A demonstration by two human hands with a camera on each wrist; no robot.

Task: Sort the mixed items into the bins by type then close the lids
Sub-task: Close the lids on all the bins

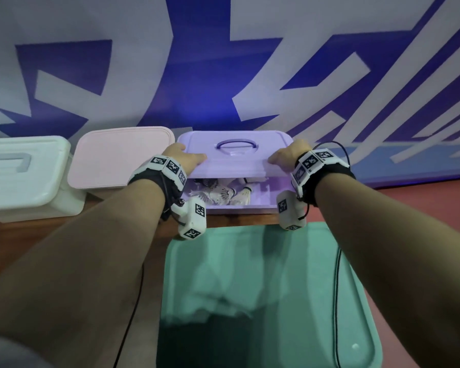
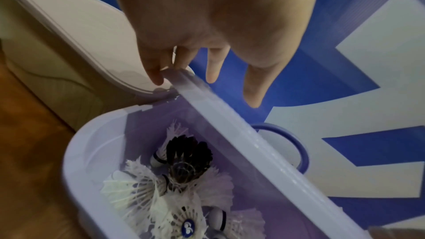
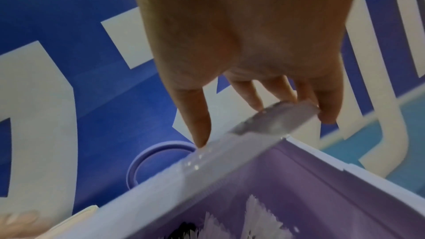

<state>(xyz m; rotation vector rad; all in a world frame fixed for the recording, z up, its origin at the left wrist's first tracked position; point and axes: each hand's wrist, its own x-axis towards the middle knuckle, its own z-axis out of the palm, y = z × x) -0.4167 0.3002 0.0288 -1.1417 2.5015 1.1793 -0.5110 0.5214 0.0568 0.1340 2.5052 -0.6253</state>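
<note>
A purple bin (image 1: 239, 209) stands at the back of the table, with several white shuttlecocks (image 1: 223, 193) and a dark one (image 2: 188, 159) inside. Its purple lid (image 1: 237, 152), with a darker loop handle (image 1: 236, 143), sits tilted over the bin's far part, leaving the near part uncovered. My left hand (image 1: 189, 158) grips the lid's near left corner, its fingertips (image 2: 156, 76) at the edge. My right hand (image 1: 284, 156) grips the near right corner, thumb (image 3: 200, 134) on top and the other fingers (image 3: 328, 114) round the end.
A pink bin (image 1: 120, 158) with its lid on stands just left of the purple one, almost touching it. A white lidded bin (image 1: 24, 179) is farther left. A green tray (image 1: 266, 288) lies in front of me. A blue-and-white wall stands right behind the bins.
</note>
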